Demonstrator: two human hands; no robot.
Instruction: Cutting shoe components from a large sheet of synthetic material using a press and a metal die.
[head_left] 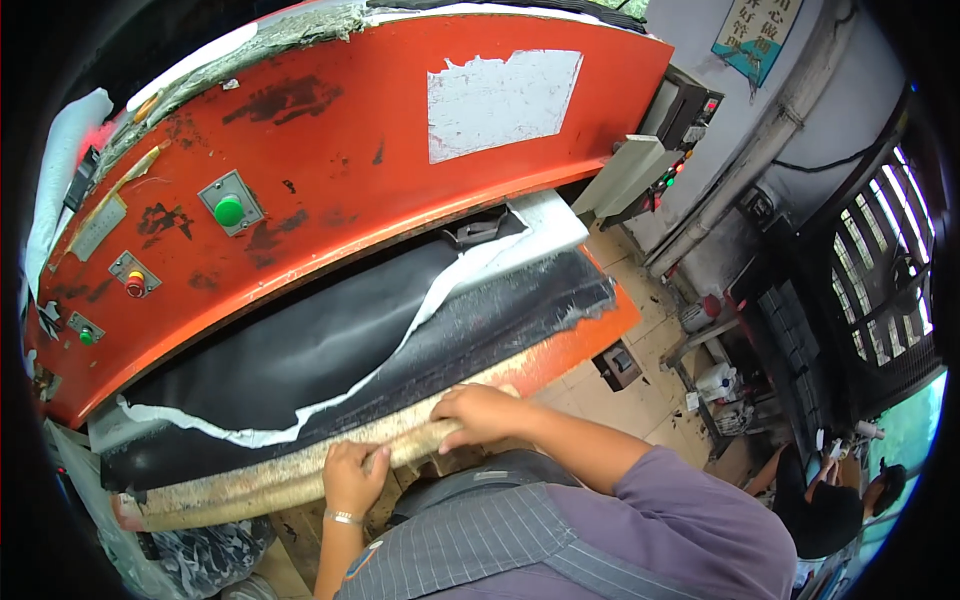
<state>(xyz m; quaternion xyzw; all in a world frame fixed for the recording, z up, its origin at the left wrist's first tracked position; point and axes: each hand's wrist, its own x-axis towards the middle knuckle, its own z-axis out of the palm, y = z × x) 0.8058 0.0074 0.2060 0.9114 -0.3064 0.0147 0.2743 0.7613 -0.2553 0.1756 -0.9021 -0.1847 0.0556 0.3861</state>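
Both hands are at the worn, tan front rail point(240, 497) of a large orange press. My left hand point(355, 478), with a bracelet at its wrist, has its fingers curled on the rail and its thumb pointing right. Further right, my right hand point(478, 415) is closed over the same rail, thumb toward me. Behind the rail, a black sheet of leather-like material point(310, 335) with a ragged, whitish edge lies on a pale board point(552, 222). More dark material point(480, 345) lies between that sheet and the rail.
The orange press beam point(350, 140) spans the far side, carrying a green button point(229, 210) and a red button point(135, 285). A control box point(650, 170) stands at the far right. At right are a bench point(790, 340) and another person point(830, 500). A plastic-wrapped bundle point(210, 560) lies at lower left.
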